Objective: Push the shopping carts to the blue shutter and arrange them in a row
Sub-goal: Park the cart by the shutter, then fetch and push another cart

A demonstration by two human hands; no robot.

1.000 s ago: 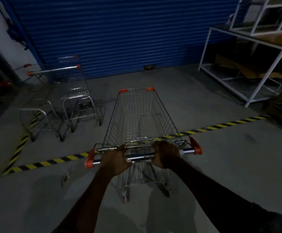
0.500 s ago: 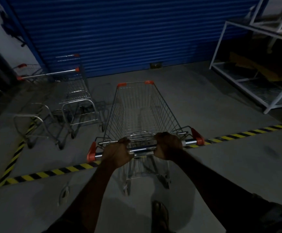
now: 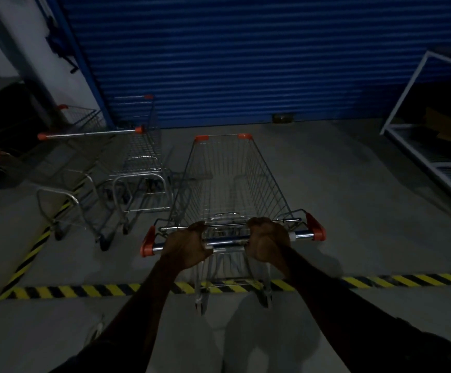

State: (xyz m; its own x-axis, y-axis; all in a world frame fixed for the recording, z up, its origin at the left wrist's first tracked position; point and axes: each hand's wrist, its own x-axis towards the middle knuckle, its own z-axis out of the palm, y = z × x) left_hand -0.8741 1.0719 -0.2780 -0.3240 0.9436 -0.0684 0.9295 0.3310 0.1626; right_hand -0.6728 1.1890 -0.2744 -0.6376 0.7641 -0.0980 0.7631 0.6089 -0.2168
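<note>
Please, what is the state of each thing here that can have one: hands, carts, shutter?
Blue shutter: rolled down, closed.
Left hand: grips the handle bar.
Right hand: grips the handle bar.
Pushed cart: upright, basket empty, short of the shutter.
Parked carts: upright, side by side at the left, untouched.

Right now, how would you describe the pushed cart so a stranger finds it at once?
Face the blue shutter. On the floor before it, right of the parked carts, stands one cart alone. Only its handle is gripped by the left hand and the right hand.
</note>
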